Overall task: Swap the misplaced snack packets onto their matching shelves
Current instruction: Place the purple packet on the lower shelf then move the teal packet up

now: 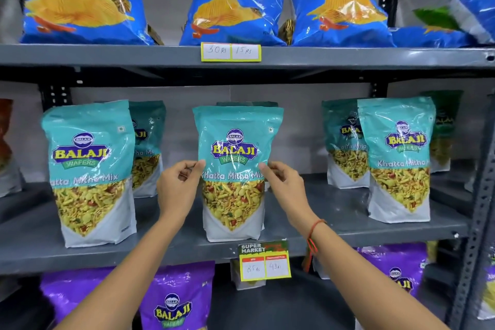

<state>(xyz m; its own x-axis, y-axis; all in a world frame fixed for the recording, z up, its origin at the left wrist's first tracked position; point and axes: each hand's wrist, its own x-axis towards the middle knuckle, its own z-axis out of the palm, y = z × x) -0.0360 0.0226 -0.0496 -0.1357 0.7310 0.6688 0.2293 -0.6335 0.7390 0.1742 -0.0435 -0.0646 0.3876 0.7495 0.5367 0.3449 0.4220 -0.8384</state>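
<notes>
A teal Khatta Mitha Mix packet (pixel 233 169) stands upright at the front middle of the grey middle shelf (pixel 334 225). My left hand (pixel 178 190) pinches its left edge and my right hand (pixel 284 185) pinches its right edge, both at mid height. Matching teal packets stand to the left (pixel 89 169) and right (pixel 396 158), with more behind them. Blue Crunchem chip bags (pixel 235 2) fill the top shelf. Purple Balaji packets (pixel 174 300) sit on the shelf below. A green packet (pixel 442 120) stands behind the teal ones at the far right.
Price tags hang on the top shelf edge (pixel 231 51) and the middle shelf edge (pixel 264 262). A grey perforated rack post (pixel 476 222) runs down the right side. An orange packet (pixel 5 131) shows at the far left edge.
</notes>
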